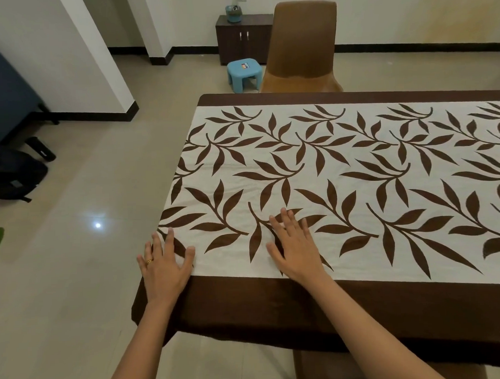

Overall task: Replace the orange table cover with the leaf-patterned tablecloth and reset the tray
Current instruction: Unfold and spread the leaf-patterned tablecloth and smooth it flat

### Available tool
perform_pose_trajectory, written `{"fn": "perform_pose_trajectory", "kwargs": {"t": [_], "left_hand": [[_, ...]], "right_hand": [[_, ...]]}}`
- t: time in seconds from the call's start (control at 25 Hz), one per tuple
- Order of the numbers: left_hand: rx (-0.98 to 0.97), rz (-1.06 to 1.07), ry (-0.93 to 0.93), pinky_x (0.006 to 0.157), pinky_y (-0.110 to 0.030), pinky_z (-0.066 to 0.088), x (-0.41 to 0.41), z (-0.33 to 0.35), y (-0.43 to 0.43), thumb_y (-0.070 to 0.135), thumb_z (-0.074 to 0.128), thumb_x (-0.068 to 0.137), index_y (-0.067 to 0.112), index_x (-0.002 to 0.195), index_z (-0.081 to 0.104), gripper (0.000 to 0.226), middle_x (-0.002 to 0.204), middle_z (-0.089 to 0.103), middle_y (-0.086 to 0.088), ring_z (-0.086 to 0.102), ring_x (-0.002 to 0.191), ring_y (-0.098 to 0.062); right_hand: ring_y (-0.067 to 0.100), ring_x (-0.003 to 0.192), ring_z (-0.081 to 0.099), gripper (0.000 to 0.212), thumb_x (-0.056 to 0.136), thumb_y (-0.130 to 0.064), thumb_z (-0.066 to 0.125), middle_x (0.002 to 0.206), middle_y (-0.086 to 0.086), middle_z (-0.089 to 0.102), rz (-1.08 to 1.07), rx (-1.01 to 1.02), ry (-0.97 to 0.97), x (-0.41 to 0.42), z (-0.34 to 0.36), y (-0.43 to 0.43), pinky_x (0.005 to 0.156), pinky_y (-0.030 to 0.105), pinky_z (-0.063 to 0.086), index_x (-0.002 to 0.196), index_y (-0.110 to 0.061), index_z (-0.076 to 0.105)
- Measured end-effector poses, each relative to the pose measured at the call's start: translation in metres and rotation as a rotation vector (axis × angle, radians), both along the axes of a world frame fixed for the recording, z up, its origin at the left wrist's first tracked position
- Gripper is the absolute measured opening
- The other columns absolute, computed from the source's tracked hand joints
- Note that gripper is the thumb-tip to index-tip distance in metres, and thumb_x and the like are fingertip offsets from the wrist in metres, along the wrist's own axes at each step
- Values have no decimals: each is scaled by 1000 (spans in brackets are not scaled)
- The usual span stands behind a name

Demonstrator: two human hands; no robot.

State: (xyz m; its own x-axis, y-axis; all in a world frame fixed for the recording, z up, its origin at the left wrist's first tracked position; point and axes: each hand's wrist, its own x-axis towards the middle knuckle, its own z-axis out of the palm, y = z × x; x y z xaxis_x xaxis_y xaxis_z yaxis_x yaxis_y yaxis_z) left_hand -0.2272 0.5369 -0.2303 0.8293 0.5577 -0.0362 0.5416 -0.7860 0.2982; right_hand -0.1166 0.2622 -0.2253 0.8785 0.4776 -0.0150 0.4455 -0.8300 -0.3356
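Leaf-patterned tablecloth (342, 168) spread on table. Left hand (164, 263) & right hand (296, 249) flat, fingers splayed, gripping nothing. Smooth outward w/ light, even pressure toward corner; avoid dragging cloth off-centre.

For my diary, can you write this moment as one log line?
leaf-patterned tablecloth: spread out | left hand: flat at cloth edge | right hand: flat on cloth | tray: unseen
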Motion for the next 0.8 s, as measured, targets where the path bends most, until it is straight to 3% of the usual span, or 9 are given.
{"fn": "perform_pose_trajectory", "kwargs": {"t": [0.16,0.56,0.8], "left_hand": [[20,-39,29,118,-47,2,-18,-4,5,75,11,80,27,153,13,88,160,9,-12,8,147,-30],[21,7,2,117,-50,1,-17,5,11,73,12,80,27,153,15,86,160,11,-15,11,147,-32],[86,-131,69,116,-51,-2,-42,-1,-27,77,10,82,35,153,7,83,161,7,-8,7,148,-28]], "right_hand": [[15,145,-20,71,90,-65,13,161,-2,-12,39,-112,13,-24,-7,-26,117,40,-15,153,-34,-1],[17,147,-16,70,92,-63,14,161,0,-8,-3,-64,7,-36,-9,-6,119,45,-8,154,-31,3],[17,145,-21,69,92,-66,13,160,-1,-15,66,-105,-7,-43,-8,-65,118,40,-15,152,-36,-4]]}}
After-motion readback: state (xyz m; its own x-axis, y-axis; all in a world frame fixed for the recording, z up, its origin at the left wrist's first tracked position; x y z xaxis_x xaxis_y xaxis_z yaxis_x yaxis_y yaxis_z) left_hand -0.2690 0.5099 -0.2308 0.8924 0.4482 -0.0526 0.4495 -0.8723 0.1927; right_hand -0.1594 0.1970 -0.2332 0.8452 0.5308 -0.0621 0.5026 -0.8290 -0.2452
